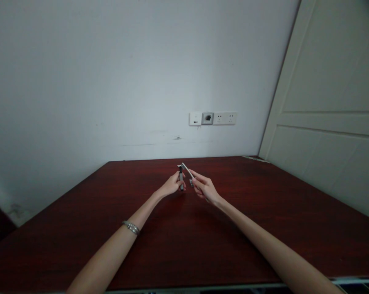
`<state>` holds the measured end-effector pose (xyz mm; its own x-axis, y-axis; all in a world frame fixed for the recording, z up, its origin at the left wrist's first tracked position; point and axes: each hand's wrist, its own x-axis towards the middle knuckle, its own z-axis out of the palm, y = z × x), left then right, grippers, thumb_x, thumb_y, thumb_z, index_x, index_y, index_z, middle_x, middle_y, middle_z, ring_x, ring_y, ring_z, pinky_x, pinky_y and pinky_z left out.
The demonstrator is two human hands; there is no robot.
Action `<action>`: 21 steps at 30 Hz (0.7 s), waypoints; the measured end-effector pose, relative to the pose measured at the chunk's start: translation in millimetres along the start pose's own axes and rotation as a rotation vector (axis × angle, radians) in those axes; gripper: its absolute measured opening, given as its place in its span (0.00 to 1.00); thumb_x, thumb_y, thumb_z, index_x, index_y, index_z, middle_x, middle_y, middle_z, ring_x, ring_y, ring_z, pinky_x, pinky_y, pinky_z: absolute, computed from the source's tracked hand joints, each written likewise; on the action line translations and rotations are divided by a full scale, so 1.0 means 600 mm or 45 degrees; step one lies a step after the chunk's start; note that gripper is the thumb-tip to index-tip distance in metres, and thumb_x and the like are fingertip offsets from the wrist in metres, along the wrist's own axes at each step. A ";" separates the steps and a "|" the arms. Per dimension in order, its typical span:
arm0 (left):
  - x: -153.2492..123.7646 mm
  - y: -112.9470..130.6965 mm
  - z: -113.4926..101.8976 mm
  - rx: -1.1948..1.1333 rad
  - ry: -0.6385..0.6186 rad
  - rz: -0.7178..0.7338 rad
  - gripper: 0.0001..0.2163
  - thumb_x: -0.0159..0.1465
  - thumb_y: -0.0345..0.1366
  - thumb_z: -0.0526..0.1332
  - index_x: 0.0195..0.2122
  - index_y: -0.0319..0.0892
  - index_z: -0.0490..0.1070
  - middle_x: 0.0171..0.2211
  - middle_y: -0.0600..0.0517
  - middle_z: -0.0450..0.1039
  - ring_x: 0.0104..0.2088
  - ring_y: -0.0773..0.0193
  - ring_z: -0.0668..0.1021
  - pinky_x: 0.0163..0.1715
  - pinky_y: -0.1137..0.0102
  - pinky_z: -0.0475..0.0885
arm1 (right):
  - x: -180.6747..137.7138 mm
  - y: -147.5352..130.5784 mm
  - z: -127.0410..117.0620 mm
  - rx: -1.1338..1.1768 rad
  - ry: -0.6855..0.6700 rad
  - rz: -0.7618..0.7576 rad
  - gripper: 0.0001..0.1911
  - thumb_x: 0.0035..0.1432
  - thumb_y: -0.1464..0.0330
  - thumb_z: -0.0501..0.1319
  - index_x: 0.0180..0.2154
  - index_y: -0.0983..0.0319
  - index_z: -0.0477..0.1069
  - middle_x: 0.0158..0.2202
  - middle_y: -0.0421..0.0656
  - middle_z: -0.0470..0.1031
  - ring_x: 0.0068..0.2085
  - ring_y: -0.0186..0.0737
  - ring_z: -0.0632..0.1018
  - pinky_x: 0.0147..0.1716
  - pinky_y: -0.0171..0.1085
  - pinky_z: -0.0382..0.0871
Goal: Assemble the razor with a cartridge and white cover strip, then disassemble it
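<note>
My left hand point(172, 184) is closed around the grey and black handle of what looks like a razor point(181, 179), held upright with its small head at the top. My right hand point(205, 187) pinches a slim white toothbrush point(188, 170), tilted up and to the left. The brush end meets or nearly meets the razor's head; contact is too small to tell. Just left of my right fingers shows a small grey patterned piece point(191, 183); whether it lies on the table or is held, I cannot tell.
Both hands are over a dark red wooden table point(135, 175). Behind it stands a pale wall point(141, 81) with a row of sockets point(225, 118) and a black plug point(208, 118). A white panelled door or cabinet side point(325, 94) bounds the right.
</note>
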<state>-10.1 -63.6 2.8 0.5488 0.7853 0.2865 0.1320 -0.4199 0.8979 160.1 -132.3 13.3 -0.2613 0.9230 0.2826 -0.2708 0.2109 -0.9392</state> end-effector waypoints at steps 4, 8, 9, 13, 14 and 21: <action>-0.004 0.000 -0.002 0.015 0.009 -0.046 0.08 0.59 0.30 0.55 0.39 0.39 0.57 0.24 0.52 0.71 0.24 0.66 0.76 0.26 0.72 0.69 | 0.009 0.008 -0.008 -0.011 0.114 -0.072 0.35 0.51 0.58 0.60 0.59 0.60 0.56 0.17 0.30 0.52 0.15 0.24 0.52 0.11 0.26 0.44; -0.002 0.003 0.001 0.041 -0.011 -0.031 0.07 0.59 0.31 0.55 0.38 0.39 0.58 0.25 0.52 0.71 0.25 0.67 0.76 0.26 0.73 0.68 | 0.011 0.012 -0.011 -0.124 0.142 -0.057 0.36 0.51 0.57 0.59 0.59 0.62 0.56 0.16 0.29 0.50 0.15 0.24 0.52 0.11 0.27 0.46; -0.002 0.004 0.001 0.042 -0.005 -0.026 0.07 0.59 0.31 0.55 0.38 0.39 0.59 0.25 0.52 0.71 0.25 0.67 0.76 0.26 0.73 0.69 | 0.010 0.012 -0.011 -0.148 0.130 -0.053 0.35 0.51 0.57 0.59 0.59 0.62 0.57 0.15 0.29 0.50 0.15 0.24 0.52 0.11 0.27 0.46; -0.004 0.008 -0.005 0.083 0.037 -0.032 0.08 0.58 0.30 0.56 0.39 0.38 0.61 0.24 0.52 0.71 0.25 0.66 0.76 0.26 0.72 0.69 | 0.003 0.002 -0.010 -0.278 0.075 -0.116 0.30 0.54 0.58 0.57 0.57 0.61 0.60 0.15 0.32 0.54 0.16 0.25 0.55 0.13 0.27 0.48; -0.004 0.009 -0.008 0.110 0.047 -0.029 0.08 0.57 0.31 0.56 0.39 0.38 0.61 0.24 0.52 0.71 0.25 0.66 0.76 0.26 0.72 0.69 | 0.002 0.000 -0.011 -0.324 0.074 -0.147 0.29 0.54 0.59 0.57 0.56 0.61 0.62 0.16 0.33 0.57 0.17 0.26 0.56 0.14 0.27 0.50; -0.008 0.014 -0.022 0.412 0.199 0.067 0.09 0.54 0.36 0.61 0.33 0.39 0.65 0.20 0.55 0.70 0.22 0.66 0.73 0.23 0.74 0.64 | 0.003 -0.007 -0.023 -0.506 0.273 -0.337 0.24 0.55 0.58 0.55 0.52 0.59 0.67 0.32 0.45 0.73 0.29 0.36 0.69 0.23 0.32 0.63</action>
<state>-22.2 -65.0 13.4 0.4323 0.8084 0.3996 0.3749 -0.5641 0.7357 173.4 -126.9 15.1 -0.0245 0.8581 0.5129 0.0815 0.5131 -0.8545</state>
